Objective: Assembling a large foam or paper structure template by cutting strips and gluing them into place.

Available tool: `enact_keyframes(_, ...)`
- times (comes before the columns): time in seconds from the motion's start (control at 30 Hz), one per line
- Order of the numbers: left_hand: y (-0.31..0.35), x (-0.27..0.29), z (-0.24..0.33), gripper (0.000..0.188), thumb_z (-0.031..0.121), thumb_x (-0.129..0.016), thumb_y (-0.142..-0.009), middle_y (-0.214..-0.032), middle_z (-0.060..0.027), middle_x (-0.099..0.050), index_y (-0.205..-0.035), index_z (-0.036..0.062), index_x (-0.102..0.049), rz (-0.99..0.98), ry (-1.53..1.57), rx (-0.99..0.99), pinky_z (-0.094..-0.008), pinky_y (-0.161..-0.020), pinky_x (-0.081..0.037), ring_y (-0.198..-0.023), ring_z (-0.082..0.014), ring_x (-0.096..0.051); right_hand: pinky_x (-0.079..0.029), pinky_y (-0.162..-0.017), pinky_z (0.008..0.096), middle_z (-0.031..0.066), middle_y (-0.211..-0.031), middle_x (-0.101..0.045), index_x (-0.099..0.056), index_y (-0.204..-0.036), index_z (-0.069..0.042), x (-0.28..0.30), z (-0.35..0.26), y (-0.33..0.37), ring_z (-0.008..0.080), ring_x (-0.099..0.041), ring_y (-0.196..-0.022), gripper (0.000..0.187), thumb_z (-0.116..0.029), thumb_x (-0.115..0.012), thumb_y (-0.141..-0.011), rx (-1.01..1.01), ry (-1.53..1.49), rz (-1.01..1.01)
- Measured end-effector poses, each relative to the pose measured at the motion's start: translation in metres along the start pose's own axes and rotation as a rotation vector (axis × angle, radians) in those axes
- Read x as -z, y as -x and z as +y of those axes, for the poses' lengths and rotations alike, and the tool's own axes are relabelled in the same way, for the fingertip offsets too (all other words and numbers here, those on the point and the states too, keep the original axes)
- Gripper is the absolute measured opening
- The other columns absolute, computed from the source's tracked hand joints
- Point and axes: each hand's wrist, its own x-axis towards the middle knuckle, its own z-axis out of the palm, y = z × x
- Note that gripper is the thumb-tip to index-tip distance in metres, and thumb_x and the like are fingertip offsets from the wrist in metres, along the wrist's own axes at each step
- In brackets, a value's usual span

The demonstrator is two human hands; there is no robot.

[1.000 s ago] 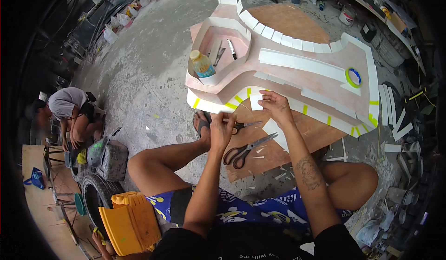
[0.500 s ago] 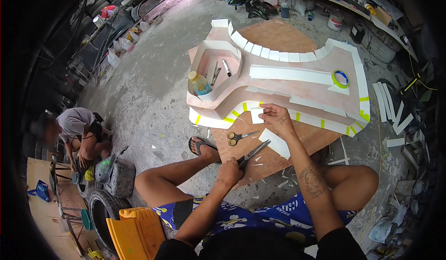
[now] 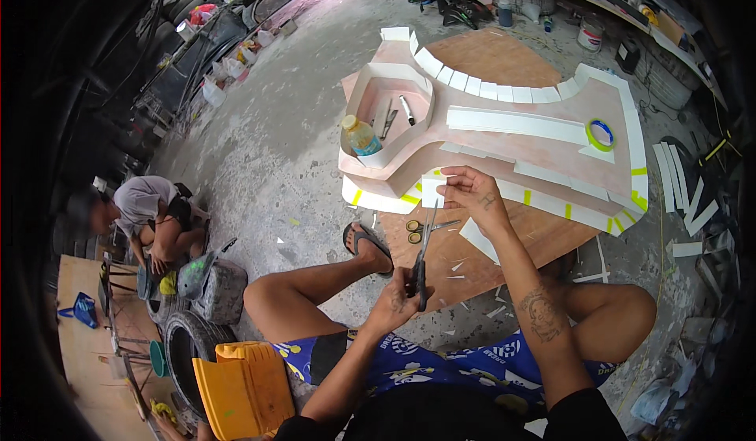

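Note:
My left hand (image 3: 396, 300) grips black-handled scissors (image 3: 427, 253), their long blades pointing up to the lower edge of a small white card piece (image 3: 431, 190). My right hand (image 3: 475, 195) pinches that piece by its right side. Beyond it lies a large pinkish shaped panel (image 3: 520, 146), edged with white card strips and yellow-green tape. On the brown board (image 3: 516, 260) below my hands are a smaller pair of scissors (image 3: 417, 231) with yellowish handles and a white card sheet (image 3: 478, 241), partly hidden by my right forearm.
A bottle (image 3: 361, 137) and a marker (image 3: 406, 110) sit in the panel's raised-edge recess. A tape roll (image 3: 600, 134) rests on its right part. White strips (image 3: 676, 177) lie right on the floor. At left, a person (image 3: 150, 213) crouches behind a tyre (image 3: 189, 346) and yellow plastic piece (image 3: 244, 386).
My left hand has swung the scissors upright, bringing their blades up to the card piece. My right hand still pinches the piece. The whole view has shifted slightly.

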Motion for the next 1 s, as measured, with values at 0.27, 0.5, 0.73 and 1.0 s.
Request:
enact_keyframes(0.27,-0.014,0.0,0.007,0.042,0.027,-0.072,-0.086,-0.086,-0.0104,-0.064,-0.101,-0.0036,-0.048,0.065,0.143,-0.128,-0.0288,-0.071,-0.051,-0.078,-0.0137,-0.061,-0.057,-0.069,0.0252,0.0084,-0.092,-0.066,-0.058,-0.118,-0.001,-0.01,0.003,0.005,0.0124,-0.065,-0.082,0.037,0.002,-0.069,-0.083,-0.029,0.08,-0.017)
enact_keyframes(0.5,-0.017,0.0,-0.001,0.038,0.023,-0.069,-0.087,-0.089,-0.0113,-0.065,-0.102,-0.005,-0.048,0.022,0.197,-0.127,-0.0285,-0.074,-0.052,-0.082,-0.0141,-0.064,-0.057,-0.07,0.0258,0.0106,-0.093,-0.067,-0.056,-0.12,0.001,-0.008,0.007,0.008,0.0133,-0.065,-0.082,0.041,0.001,-0.07,-0.082,-0.065,0.048,-0.075)
enact_keyframes(0.73,-0.017,-0.001,0.001,0.033,0.016,-0.066,-0.087,-0.093,-0.0144,-0.067,-0.104,-0.0062,-0.048,-0.013,0.163,-0.102,-0.0296,-0.076,-0.054,-0.084,-0.0158,-0.066,-0.057,-0.068,0.0246,0.0093,-0.09,-0.066,-0.055,-0.121,0.001,-0.005,0.009,0.009,0.0118,-0.064,-0.078,0.045,0.0,-0.073,-0.079,-0.066,0.034,-0.065)
enact_keyframes(1.0,-0.011,0.003,0.003,0.024,0.001,-0.06,-0.087,-0.103,-0.0193,-0.066,-0.105,-0.0061,-0.047,-0.04,0.25,-0.165,-0.0299,-0.07,-0.056,-0.086,-0.0236,-0.07,-0.056,-0.068,0.0244,0.0077,-0.09,-0.066,-0.055,-0.121,0.001,-0.008,0.004,0.009,0.0118,-0.064,-0.078,0.045,0.002,-0.072,-0.079,-0.088,0.036,-0.077)
